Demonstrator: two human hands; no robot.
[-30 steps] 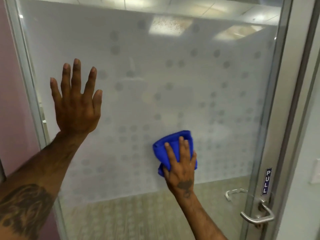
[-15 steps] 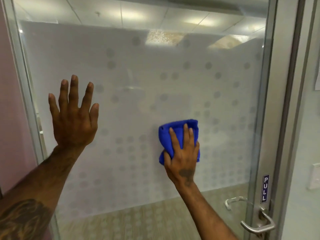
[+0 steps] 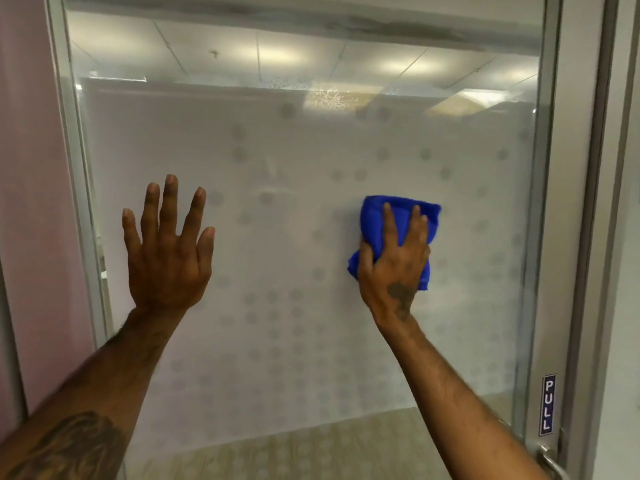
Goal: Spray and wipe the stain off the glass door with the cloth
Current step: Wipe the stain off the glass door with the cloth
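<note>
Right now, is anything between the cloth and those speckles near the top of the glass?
Nothing visible. The cloth sits under the right hand, and the speckles lie above it, slightly left, with only bare frosted glass between. The left hand is off to the side.

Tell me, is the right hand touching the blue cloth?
Touching. The head view shows the right hand spread flat over the blue cloth, fingers lying on it and pressing it to the glass door.

Single head view — close, facing the glass door [image 3: 311, 150] straight on.
</note>
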